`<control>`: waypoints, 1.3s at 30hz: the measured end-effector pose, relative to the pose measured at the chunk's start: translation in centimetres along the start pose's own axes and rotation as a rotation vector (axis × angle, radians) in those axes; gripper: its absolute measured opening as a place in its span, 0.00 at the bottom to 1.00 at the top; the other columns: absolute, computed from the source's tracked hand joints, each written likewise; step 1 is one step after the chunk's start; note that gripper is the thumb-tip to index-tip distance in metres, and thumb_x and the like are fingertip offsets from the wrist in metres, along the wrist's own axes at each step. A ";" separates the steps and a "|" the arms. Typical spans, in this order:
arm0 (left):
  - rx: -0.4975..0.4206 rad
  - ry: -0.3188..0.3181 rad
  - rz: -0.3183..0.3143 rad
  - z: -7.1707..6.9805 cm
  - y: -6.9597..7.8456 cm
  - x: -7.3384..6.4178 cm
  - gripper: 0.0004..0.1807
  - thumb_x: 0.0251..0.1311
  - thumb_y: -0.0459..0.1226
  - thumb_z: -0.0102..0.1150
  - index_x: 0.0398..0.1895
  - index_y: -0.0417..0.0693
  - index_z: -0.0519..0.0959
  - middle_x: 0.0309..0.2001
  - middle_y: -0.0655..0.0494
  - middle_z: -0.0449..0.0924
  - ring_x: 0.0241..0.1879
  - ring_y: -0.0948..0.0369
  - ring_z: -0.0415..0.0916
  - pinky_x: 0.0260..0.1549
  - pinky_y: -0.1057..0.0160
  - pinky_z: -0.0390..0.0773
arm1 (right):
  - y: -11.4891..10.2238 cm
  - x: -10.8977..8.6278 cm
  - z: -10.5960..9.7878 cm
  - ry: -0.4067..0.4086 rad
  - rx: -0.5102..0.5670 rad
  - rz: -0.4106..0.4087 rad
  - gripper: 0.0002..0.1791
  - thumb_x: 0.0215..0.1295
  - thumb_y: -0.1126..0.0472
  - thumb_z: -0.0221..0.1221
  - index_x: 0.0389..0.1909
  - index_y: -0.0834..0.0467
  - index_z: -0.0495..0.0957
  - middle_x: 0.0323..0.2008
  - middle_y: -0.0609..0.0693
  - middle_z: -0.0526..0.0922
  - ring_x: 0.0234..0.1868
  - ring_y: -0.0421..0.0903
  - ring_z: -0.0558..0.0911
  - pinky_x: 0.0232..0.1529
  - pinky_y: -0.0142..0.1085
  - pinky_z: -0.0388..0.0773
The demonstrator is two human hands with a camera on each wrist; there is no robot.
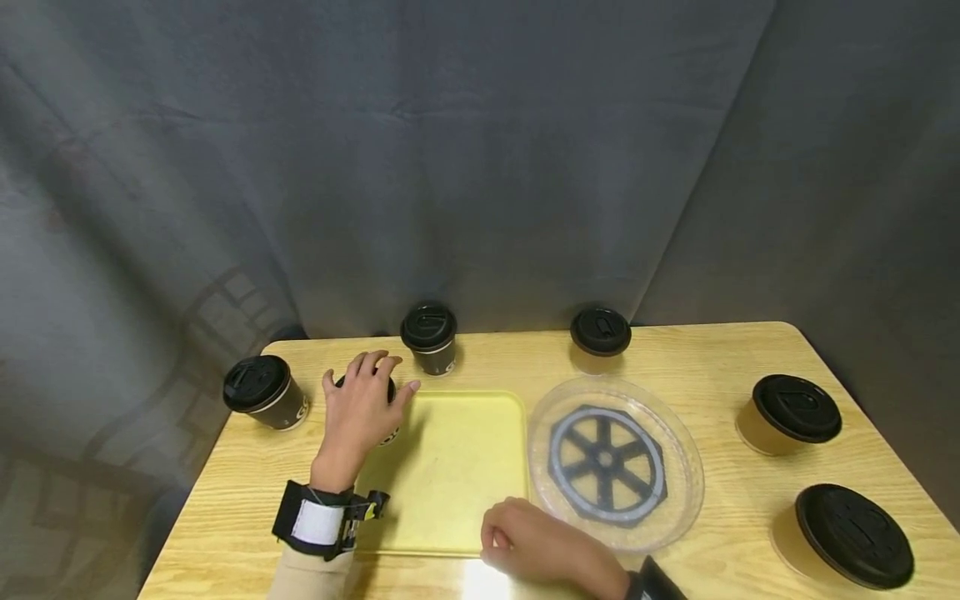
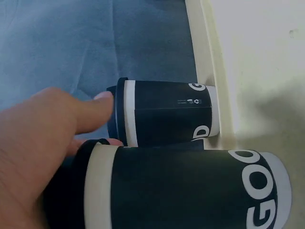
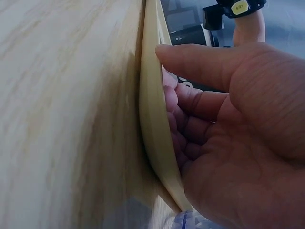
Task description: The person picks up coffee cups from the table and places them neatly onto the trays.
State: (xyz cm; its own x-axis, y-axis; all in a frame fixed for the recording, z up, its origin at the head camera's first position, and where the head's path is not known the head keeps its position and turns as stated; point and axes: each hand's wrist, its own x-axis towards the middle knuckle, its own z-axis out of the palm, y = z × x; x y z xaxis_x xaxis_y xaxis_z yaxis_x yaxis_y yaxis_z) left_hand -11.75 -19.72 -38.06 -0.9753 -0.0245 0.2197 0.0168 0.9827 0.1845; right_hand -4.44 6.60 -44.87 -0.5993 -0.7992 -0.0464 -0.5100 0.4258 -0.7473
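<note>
A matt black, tapering paper cup with a white band and white lettering [image 2: 176,191] stands upright at the far left corner of a shallow, yellow, rectangular tray with rounded corners [image 1: 457,475]; its long axis is vertical, the domed black plastic lid [image 2: 66,195] uppermost and the narrower base downward; in the left wrist view this axis runs sideways, lid to the left, base to the right; whether the base rests on the tray floor I cannot tell. The left hand [image 1: 362,410] is poised over the lid, fingers spread and slightly bent around it, the thumb held out to the right. A second black, white-lettered paper cup [image 1: 433,346] stands upright just beyond the tray's far edge, near the thumb; a third such cup [image 1: 273,396] stands at the table's left edge. The right hand [image 1: 551,537] lies at the tray's near right corner, its fingers curled and its thumb by the rim; whether it pinches the rim I cannot tell. To the tray's right lies a clear, round plastic dish with a dark, six-spoked wheel pattern [image 1: 693,475]; around it stand three tan cups with black lids [image 1: 772,429]; all share a pale wood-grain table [image 1: 720,358].
</note>
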 end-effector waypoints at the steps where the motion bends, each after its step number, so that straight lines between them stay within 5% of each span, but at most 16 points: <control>1: -0.003 0.007 0.002 -0.2 0.0 0.0 0.29 0.64 0.58 0.54 0.60 0.51 0.74 0.65 0.47 0.71 0.67 0.45 0.65 0.61 0.25 0.52 | 0.0 0.0 0.0 0.003 -0.002 -0.005 0.06 0.63 0.61 0.58 0.27 0.50 0.79 0.22 0.33 0.71 0.26 0.26 0.68 0.37 0.23 0.72; 9: 0.004 0.012 0.004 -2.0 -1.2 -0.2 0.37 0.64 0.64 0.48 0.69 0.53 0.67 0.71 0.45 0.63 0.72 0.42 0.55 0.62 0.21 0.42 | -0.1 -0.2 0.1 0.000 0.029 0.035 0.06 0.64 0.58 0.58 0.27 0.49 0.79 0.22 0.33 0.69 0.27 0.26 0.67 0.33 0.22 0.70; 19: 0.031 -0.063 -0.079 -4.2 -5.2 -0.2 0.40 0.68 0.66 0.34 0.73 0.53 0.59 0.74 0.39 0.53 0.72 0.35 0.48 0.58 0.17 0.34 | -0.1 -0.1 0.1 0.001 -0.011 0.011 0.06 0.63 0.59 0.58 0.26 0.50 0.79 0.21 0.33 0.69 0.26 0.26 0.68 0.36 0.22 0.71; 29: 0.033 0.051 -0.102 -4.5 -7.8 -0.1 0.39 0.68 0.64 0.37 0.73 0.50 0.60 0.75 0.38 0.50 0.72 0.35 0.46 0.56 0.15 0.36 | -0.2 -0.2 -0.1 -0.008 -0.028 0.033 0.06 0.63 0.59 0.58 0.26 0.48 0.78 0.23 0.33 0.70 0.28 0.27 0.68 0.35 0.22 0.70; 39: 0.033 -0.029 -0.165 -3.9 -11.0 0.5 0.42 0.68 0.66 0.31 0.73 0.47 0.58 0.75 0.36 0.47 0.72 0.33 0.44 0.54 0.15 0.34 | -0.2 -0.2 -0.2 -0.005 -0.031 -0.024 0.11 0.61 0.64 0.57 0.20 0.50 0.74 0.19 0.33 0.67 0.23 0.26 0.64 0.34 0.21 0.70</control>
State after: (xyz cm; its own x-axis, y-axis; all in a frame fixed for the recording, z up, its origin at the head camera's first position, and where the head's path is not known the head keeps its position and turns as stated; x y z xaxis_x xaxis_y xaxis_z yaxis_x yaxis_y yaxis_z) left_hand -11.54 -31.25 -36.20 -0.9702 -0.1812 0.1608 -0.1510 0.9713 0.1837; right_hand -4.30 6.72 -44.57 -0.5834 -0.8115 -0.0324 -0.5433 0.4197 -0.7271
